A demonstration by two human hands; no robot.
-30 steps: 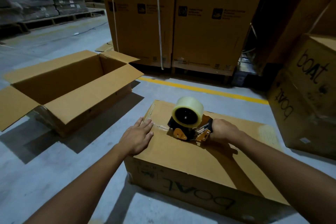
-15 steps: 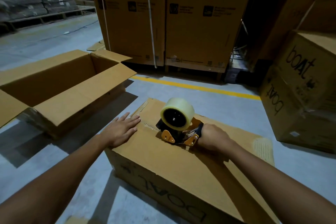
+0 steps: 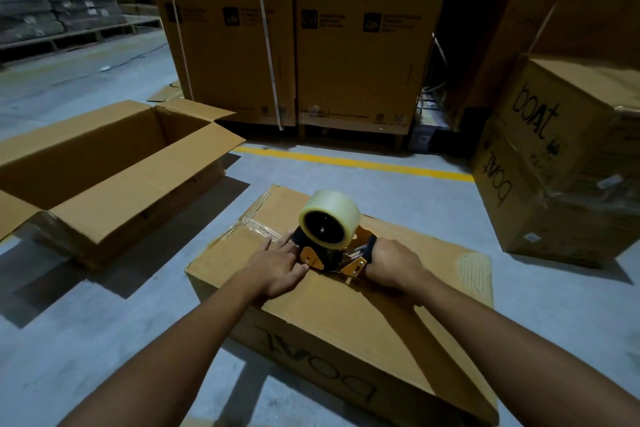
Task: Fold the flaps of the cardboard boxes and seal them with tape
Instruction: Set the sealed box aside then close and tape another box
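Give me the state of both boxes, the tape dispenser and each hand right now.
Near box: flaps folded shut, clear tape visible at its left end.
Open box: visible flaps spread open.
Tape dispenser: standing on the near box, roll loaded.
Right hand: grips the dispenser handle.
Left hand: fingers straight, pressing the box top beside the dispenser.

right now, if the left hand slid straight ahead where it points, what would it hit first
Probably the tape dispenser: the left hand lies flat on the box, aimed at its front end.
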